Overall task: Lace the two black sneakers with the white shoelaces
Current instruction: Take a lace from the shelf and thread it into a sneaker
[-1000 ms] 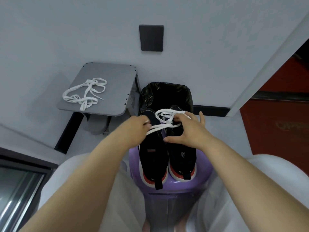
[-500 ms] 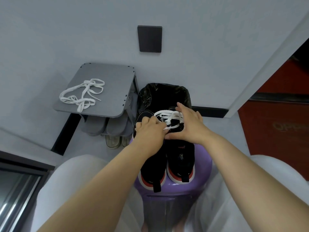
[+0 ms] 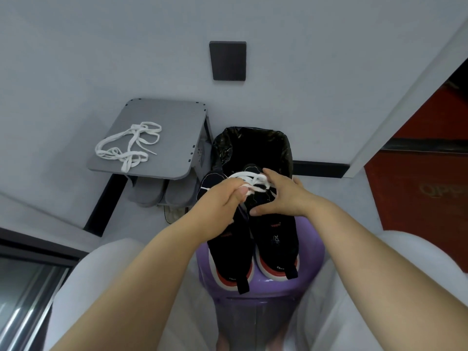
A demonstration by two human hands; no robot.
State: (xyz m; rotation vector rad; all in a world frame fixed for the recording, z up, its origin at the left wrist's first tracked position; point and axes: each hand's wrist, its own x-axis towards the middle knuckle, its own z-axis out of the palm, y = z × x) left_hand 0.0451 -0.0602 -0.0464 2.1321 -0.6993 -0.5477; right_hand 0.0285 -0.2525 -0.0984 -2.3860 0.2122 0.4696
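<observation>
Two black knit sneakers with white-and-red soles sit side by side on a glossy purple plastic stool (image 3: pixel 312 254), heels toward the person, toes pointing at the wall. From the head camera, the left sneaker (image 3: pixel 228 252) touches the right sneaker (image 3: pixel 277 239) along its inner edge.

Both hands are up at the toe end. The left hand (image 3: pixel 225 198) is balled up, fingers curled tight round a flat white shoelace (image 3: pixel 249 179), a firm grip. That lace loops in a small tangle over the front of the right sneaker, between the two hands.

The right hand (image 3: pixel 281 196) lies spread out, fingers nearly straight and laid on the lace loops, with the thumb splayed wide and its tip resting on the right sneaker's upper. That is a flat, relaxed hand, touching and not pinching. Whether the lace passes through any eyelet cannot be told; the hands cover that spot.

Over to the left, a second white shoelace (image 3: pixel 128 148) lies loose in a heap on a grey rounded-corner shelf top (image 3: pixel 174 125), well apart from the sneakers. Under the shelf sits a pair of grey slippers (image 3: pixel 149 195). Just beyond the sneakers stands a bin with a black plastic liner (image 3: pixel 253 139), and above it a dark rectangular plate (image 3: pixel 228 60) is on the pale wall. White-clad knees (image 3: pixel 96 274) frame the stool.
</observation>
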